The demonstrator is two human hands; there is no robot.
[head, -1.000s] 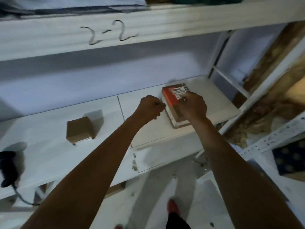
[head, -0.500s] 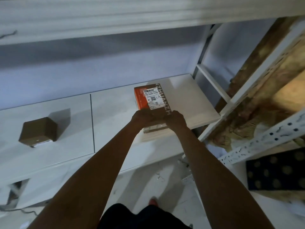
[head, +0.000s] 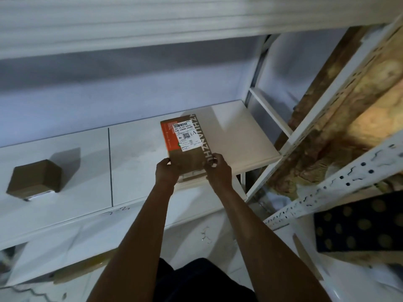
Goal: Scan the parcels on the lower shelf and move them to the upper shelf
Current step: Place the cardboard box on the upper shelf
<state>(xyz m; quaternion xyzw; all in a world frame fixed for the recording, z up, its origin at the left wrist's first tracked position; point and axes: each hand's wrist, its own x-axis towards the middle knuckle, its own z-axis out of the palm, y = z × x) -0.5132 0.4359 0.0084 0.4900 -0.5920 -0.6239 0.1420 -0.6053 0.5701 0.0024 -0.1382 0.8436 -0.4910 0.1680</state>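
Observation:
A flat brown cardboard parcel [head: 187,144] with an orange side strip and a white barcode label is held over the right part of the white lower shelf [head: 135,166]. My left hand [head: 166,171] grips its near left corner and my right hand [head: 218,171] grips its near right corner. The label faces up. A second, smaller brown parcel [head: 36,178] sits on the shelf at the far left. The upper shelf [head: 152,25] shows as a blurred white edge across the top.
White perforated steel uprights [head: 327,188] and a diagonal brace stand at the right. A dark dotted cushion [head: 359,223] lies at lower right. Behind the frame is a brown, stained wall. My legs and the pale floor show below.
My left hand came onto the parcel and both hands shifted to its near end. The parcel now lies lengthwise with its label up. The view swung right and down; the scanner left the frame.

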